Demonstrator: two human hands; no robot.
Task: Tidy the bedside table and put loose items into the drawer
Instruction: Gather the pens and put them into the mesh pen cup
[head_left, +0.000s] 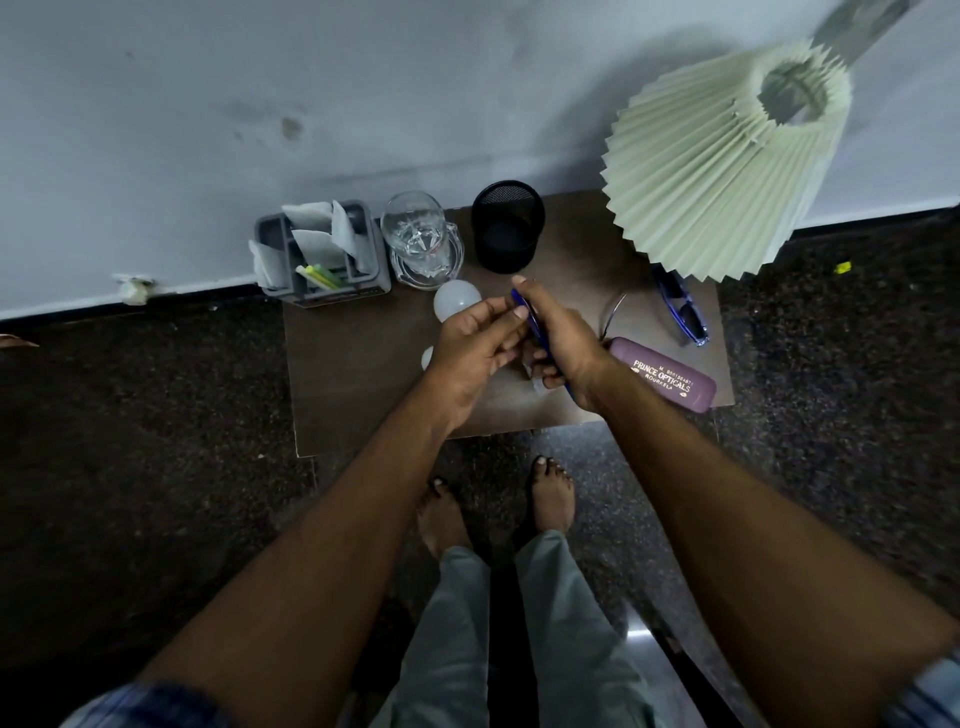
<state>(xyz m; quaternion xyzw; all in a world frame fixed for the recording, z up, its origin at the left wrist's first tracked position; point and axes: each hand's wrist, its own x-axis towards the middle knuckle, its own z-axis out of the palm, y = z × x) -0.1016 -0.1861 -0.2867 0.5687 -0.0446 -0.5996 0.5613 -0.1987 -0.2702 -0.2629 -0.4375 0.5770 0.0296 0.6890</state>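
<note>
We grip a blue pen (533, 326) in our right hand (563, 345), while our left hand (470, 356) pinches its upper end, both above the bedside table (358, 379), between a white bulb (455, 303) and a purple glasses case (667, 379).

Grey wall (363, 104) behind; dark speckled floor (130, 441); yellow scrap (842, 267) right.

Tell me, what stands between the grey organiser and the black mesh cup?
A clear glass jug stands between the grey organiser and the black mesh cup, seen in the head view.
</note>
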